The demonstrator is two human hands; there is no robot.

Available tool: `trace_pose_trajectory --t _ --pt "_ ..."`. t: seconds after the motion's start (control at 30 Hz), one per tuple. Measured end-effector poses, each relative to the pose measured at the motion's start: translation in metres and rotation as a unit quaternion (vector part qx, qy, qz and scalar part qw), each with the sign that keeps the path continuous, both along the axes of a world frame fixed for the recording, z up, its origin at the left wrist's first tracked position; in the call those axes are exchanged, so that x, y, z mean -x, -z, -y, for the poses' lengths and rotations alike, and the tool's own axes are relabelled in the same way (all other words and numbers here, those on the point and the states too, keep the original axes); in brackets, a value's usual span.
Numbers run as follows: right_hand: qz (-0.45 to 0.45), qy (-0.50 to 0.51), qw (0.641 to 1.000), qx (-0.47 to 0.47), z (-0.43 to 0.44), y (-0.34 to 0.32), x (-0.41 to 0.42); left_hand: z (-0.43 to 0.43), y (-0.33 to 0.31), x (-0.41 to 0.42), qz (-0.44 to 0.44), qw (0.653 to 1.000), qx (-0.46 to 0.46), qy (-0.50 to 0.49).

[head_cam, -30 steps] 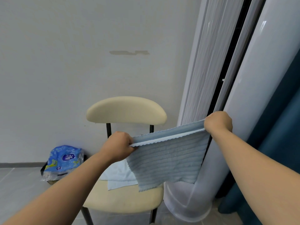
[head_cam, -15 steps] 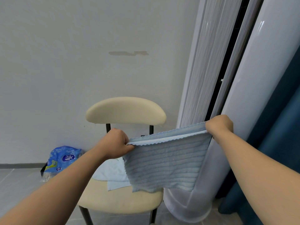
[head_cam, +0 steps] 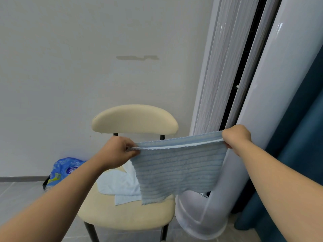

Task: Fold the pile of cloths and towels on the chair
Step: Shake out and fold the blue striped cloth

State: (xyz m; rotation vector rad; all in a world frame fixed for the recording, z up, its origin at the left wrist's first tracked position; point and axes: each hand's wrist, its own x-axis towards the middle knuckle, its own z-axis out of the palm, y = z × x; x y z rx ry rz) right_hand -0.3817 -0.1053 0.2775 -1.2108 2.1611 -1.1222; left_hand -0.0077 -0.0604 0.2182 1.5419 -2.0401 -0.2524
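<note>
The left hand (head_cam: 117,152) is closed, its fingers curled and pinching one top corner of a blue striped towel (head_cam: 178,170). The right hand (head_cam: 236,137) is closed too, gripping the other top corner, a little higher than the left. Both arms reach forward, and the towel is stretched taut between the two hands.

The towel is doubled over: two scalloped edges run side by side along the top, with a thin white line between them. The rest hangs down below the hands, in the air, in front of a cream chair (head_cam: 134,119). Its lower edge reaches down to the seat's right side; whether it touches the seat cannot be told.

Below the left hand, pale cloths (head_cam: 118,186) lie in a loose heap on the seat, their right part hidden behind the hanging towel.

Left of the left forearm, low by the floor, sits a blue packet (head_cam: 64,168), partly covered by the arm. Behind the right hand stands a tall white tower unit (head_cam: 262,102), and right of that arm hangs a dark blue curtain (head_cam: 305,137).
</note>
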Motion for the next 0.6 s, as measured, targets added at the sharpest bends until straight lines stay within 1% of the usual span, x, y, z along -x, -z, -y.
trace_pose_trajectory --t 0.17,0.33,0.4,0.47,0.6 --pt "-0.048 -0.005 0.998 -0.048 0.0023 0.0016 0.0010 0.0020 0.0013 -0.0028 0.015 0.998 0.056 -0.010" --pt "-0.130 -0.016 0.986 -0.107 -0.0016 0.0006 0.0034 -0.0029 -0.0035 -0.0011 -0.001 0.998 0.068 -0.016" --pt "-0.140 -0.019 0.983 -0.115 -0.0008 0.0026 0.0057 -0.0047 -0.0049 0.0015 -0.033 0.998 0.055 -0.025" --pt "-0.146 -0.023 0.982 -0.118 -0.0002 0.0043 0.0078 -0.0048 -0.0055 0.0031 -0.083 0.995 0.034 -0.039" --pt "-0.152 -0.025 0.980 -0.125 -0.0003 0.0046 0.0094 -0.0031 -0.0059 0.0009 -0.174 0.983 -0.013 -0.054"
